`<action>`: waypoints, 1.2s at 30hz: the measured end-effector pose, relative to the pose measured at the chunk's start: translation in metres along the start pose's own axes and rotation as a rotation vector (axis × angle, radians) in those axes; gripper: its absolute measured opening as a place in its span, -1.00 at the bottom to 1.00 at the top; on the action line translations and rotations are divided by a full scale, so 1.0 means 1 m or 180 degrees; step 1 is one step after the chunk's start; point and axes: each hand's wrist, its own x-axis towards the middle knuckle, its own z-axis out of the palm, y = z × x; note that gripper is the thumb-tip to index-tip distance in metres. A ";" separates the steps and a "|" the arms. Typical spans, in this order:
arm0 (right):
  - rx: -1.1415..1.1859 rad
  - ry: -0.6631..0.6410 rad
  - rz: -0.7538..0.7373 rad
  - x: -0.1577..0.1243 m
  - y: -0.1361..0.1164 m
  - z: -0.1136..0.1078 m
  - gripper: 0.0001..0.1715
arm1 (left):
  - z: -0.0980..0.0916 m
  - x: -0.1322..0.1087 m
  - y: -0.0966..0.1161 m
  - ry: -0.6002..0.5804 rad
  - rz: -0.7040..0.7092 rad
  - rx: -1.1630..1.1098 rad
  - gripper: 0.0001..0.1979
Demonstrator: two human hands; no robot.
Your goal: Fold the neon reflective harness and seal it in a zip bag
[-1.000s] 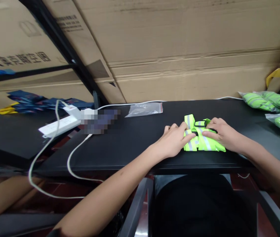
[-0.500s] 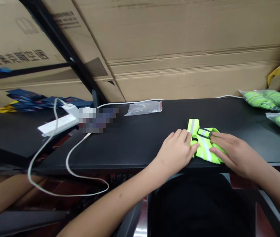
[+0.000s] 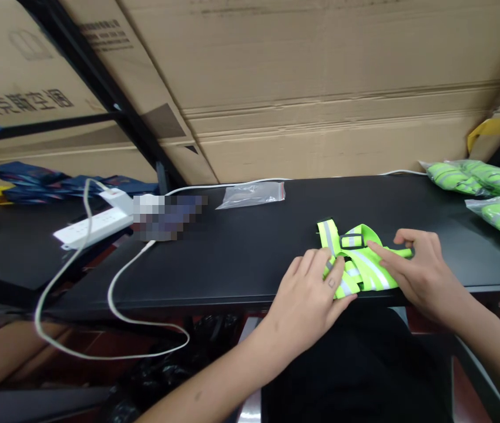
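Head view, looking down over the near edge of a black bench (image 3: 241, 258).

Centre right: a folded vest (image 3: 361, 269) of yellow-green webbing with grey reflective stripes lies on the bench at its near edge, with 1 black buckle on its far side.

The left hand (image 3: 306, 294) rests palm down on the near left corner of the vest. Its fingers (image 3: 335, 271) are curled over the top of the webbing and the thumb is tucked at the bench edge, so the hand is closed on that corner.

The right hand (image 3: 423, 273) is at the right side of the vest. Its forefinger lies along a strap, pointing left, and the thumb sits above it, pinching the strap end.

Far centre: an empty clear bag (image 3: 252, 194) with a red seal lies flat, well apart from the vest.

Far left: a white power strip (image 3: 93, 227) sits across the gap to a second bench, and its cable (image 3: 113, 296) droops below the near edge. Blue packets (image 3: 42, 178) lie behind it.

Far right: bagged vests (image 3: 492, 191) are piled at the bench end.

Background: cardboard boxes (image 3: 320, 88) stand behind the bench.
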 end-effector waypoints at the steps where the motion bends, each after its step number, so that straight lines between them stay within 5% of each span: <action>1: 0.0015 -0.0084 0.0069 0.001 0.000 0.000 -0.55 | -0.001 0.001 0.002 -0.0009 -0.0001 0.0011 -0.52; 6: 0.0955 -0.0785 0.0429 0.005 0.002 -0.005 -0.41 | -0.002 0.001 0.006 0.0003 0.0279 0.0470 -0.58; 10: 0.1673 -0.0890 0.0829 0.004 0.006 -0.011 -0.44 | -0.004 0.003 0.011 -0.0176 0.0344 0.0852 -0.33; 13: 0.2049 -0.0711 0.1417 0.002 0.008 -0.011 -0.57 | -0.003 0.004 0.016 -0.0290 0.0240 0.0924 -0.31; 17: 0.2914 0.0032 0.1838 0.003 0.010 -0.007 -0.68 | 0.002 0.002 0.020 -0.0278 0.0113 0.0857 -0.40; 26: 0.1418 0.0734 0.1768 -0.002 -0.007 -0.006 -0.63 | 0.005 0.001 0.019 0.0047 0.0070 0.0730 -0.50; 28: 0.0970 0.0583 0.1451 -0.001 -0.011 -0.007 -0.84 | 0.006 0.001 0.020 0.0115 0.0054 0.0679 -0.54; 31: 0.0964 0.0281 0.1285 0.002 -0.012 -0.008 -0.79 | 0.010 -0.001 0.022 0.0215 -0.0050 0.0629 -0.52; 36: 0.1623 -0.0055 0.2049 0.011 -0.002 -0.013 -0.73 | 0.019 -0.005 0.025 0.0400 -0.0104 0.0681 -0.45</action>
